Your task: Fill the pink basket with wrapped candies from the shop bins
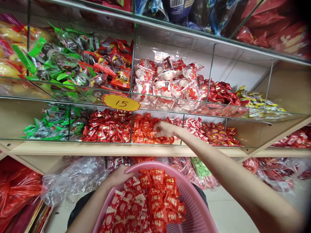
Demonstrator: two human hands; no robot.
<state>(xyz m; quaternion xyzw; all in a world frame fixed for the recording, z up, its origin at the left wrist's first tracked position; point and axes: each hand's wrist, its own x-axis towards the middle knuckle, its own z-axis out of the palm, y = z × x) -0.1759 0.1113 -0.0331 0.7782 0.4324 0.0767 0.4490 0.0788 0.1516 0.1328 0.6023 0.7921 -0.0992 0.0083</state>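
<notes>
My left hand [120, 175] is closed on the rim of a pink plastic basket [194, 194], its thumb along the edge. Inside the basket lie orange-red wrapped candies [157, 197] beside red-and-white wrapped candies [123, 207]. Up at the lower shelf, my right hand [165, 128] reaches into a glass-fronted compartment of orange-red candies [143, 126]. Its fingers are bent together at the pile; whether a candy is between them is hidden. The compartment's candies look like the orange-red ones in the basket.
Glass dividers split the shelves, with a yellow price tag [121, 103] marked 15 on the upper glass edge. Dark red candies [107, 126] fill the bin to the left. Below the wooden shelf edge [73, 149] lie clear plastic bags [75, 178] and a red bag [17, 191].
</notes>
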